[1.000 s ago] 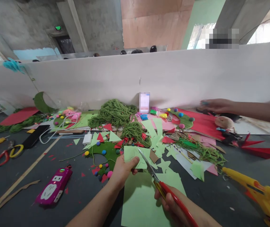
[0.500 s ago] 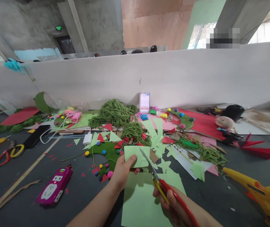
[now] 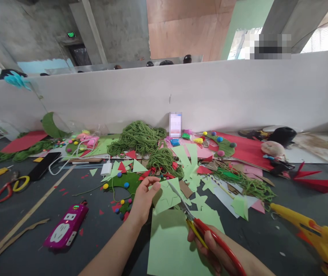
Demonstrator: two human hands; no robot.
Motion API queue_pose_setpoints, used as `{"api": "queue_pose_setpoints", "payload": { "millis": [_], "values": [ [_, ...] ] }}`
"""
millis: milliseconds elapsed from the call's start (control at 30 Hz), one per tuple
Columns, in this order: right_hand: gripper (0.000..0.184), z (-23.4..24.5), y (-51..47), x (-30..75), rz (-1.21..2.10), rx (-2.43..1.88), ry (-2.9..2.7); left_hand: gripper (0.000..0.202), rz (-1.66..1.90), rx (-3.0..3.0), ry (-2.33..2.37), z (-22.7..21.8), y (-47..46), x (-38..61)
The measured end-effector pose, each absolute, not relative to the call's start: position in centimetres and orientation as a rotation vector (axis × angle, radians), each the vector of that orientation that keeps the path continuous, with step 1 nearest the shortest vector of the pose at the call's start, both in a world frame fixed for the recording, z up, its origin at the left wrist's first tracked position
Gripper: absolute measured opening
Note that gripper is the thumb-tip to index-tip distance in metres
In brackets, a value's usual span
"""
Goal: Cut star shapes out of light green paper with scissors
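Observation:
My right hand (image 3: pixel 206 245) is closed around scissors (image 3: pixel 194 220) with red and yellow handles, their blades pointing up and away to the left. The blades lie at the right part of a small light-green paper piece (image 3: pixel 166 197), which has a star outline on it. At the paper's left edge, my left hand (image 3: pixel 145 197) holds it with the thumb near the upper corner and the fingers bent; part of the grip is hidden. Below both hands lies a larger light-green sheet (image 3: pixel 178 241). Cut paper stars (image 3: pixel 200 201) lie to the right of the blades.
A tangle of green yarn (image 3: pixel 140 138) sits at the back by a white partition (image 3: pixel 109 99). A purple device (image 3: pixel 67 226) lies left, near another pair of scissors (image 3: pixel 7 189). A yellow glue gun (image 3: pixel 310 226) rests right. Paper scraps and a propped phone (image 3: pixel 175 124) stand ahead.
The small paper has turned and tilted, its right side now higher. My left hand has shifted slightly left and its fingers have moved up. The scissors have barely moved.

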State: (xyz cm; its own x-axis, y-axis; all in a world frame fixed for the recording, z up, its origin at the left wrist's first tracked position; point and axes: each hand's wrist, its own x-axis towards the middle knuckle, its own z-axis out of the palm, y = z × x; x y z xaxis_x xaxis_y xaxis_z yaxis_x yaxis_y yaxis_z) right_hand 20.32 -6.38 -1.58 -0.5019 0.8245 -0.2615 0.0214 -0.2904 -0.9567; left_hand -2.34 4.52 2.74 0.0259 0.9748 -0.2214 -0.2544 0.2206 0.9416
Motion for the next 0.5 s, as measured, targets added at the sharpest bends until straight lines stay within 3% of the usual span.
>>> {"api": "queue_pose_setpoints", "payload": {
  "millis": [267,500],
  "values": [
    [0.085,-1.6,-6.3,20.0,1.863,-1.079,-1.355,0.069,1.134,0.749,1.043,2.5,4.4,-2.0],
    [0.09,-0.9,-6.3,19.6,1.854,-1.139,-1.445,0.063,0.946,0.86,1.028,2.5,3.7,-1.4]
  ]
}}
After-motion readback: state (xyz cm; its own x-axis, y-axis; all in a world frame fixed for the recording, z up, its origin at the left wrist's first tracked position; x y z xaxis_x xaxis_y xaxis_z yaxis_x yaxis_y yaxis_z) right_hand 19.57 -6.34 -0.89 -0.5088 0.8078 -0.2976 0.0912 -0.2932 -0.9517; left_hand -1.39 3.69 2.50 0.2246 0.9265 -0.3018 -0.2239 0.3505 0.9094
